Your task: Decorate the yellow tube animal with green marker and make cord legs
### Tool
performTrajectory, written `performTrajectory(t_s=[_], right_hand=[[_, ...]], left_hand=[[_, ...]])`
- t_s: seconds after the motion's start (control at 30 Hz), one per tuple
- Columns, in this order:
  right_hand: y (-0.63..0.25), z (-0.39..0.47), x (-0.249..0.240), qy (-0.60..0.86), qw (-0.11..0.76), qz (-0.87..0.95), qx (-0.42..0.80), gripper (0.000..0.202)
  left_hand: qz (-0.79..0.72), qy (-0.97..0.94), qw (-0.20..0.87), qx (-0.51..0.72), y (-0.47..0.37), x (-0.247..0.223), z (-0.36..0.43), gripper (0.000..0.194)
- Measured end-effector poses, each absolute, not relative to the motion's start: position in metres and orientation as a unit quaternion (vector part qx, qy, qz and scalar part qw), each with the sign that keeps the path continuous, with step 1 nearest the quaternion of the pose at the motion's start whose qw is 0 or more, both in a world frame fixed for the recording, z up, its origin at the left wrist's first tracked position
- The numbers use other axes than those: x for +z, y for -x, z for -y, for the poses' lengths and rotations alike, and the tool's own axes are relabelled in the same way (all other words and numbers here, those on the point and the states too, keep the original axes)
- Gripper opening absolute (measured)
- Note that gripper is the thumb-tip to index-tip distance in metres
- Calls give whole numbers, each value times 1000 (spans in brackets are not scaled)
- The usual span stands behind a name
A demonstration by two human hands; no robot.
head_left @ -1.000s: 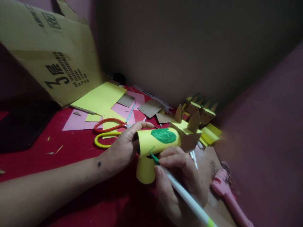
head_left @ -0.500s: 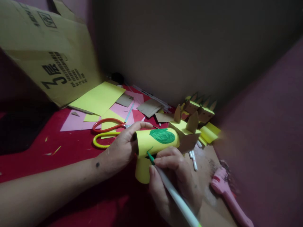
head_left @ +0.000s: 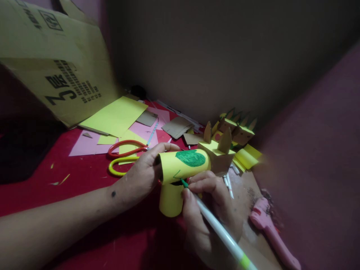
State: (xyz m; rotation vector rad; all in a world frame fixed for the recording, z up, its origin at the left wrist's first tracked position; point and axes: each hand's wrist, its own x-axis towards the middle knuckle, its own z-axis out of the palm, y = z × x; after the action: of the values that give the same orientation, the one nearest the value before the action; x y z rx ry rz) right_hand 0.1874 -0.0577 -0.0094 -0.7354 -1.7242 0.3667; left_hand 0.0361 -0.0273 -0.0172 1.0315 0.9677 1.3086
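Observation:
A yellow paper tube animal (head_left: 168, 161) lies on its side, a green-coloured patch on its body and a thin green line lower down. Its box-shaped cardboard head (head_left: 223, 162) with two pointed ears faces right, and a yellow tube leg (head_left: 170, 200) hangs below. My left hand (head_left: 149, 161) grips the body from behind at its open left end; some of the fingers are hidden. Pinched in my right hand (head_left: 215, 202) is a white marker (head_left: 222, 227) with a green tip, which touches the lower side of the body.
Scissors (head_left: 126, 146) with red and yellow handles lie beyond my left wrist. Yellow sheets (head_left: 115, 116) and cardboard scraps (head_left: 177, 128) are behind them. A large carton (head_left: 56, 71) stands at left. Similar cardboard animals (head_left: 236, 129) and a pink glue gun (head_left: 267, 221) are at right.
The marker tip has moved slightly right and down along the body, and the green line has become a longer, angled stroke. My left hand still holds the animal.

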Motion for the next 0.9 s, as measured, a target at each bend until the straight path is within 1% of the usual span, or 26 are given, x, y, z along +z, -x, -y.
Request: performTrajectory(t_s=[0.13,0.3,0.6,0.9], right_hand=[[-189,57,-10,306,584,730,180,21],[-195,55,-6,273,582,733,222,19],[-194,53,-6,261,594,731,211,24],[-192,53,-3,268,595,730,203,25]], left_hand=[[-415,-439,575,552,-36,-16,27,36],[-420,-440,574,548,-35,-15,26,43],[-419,-452,568,546,-34,-17,27,39],[-423,-447,574,540,-35,-15,29,40]])
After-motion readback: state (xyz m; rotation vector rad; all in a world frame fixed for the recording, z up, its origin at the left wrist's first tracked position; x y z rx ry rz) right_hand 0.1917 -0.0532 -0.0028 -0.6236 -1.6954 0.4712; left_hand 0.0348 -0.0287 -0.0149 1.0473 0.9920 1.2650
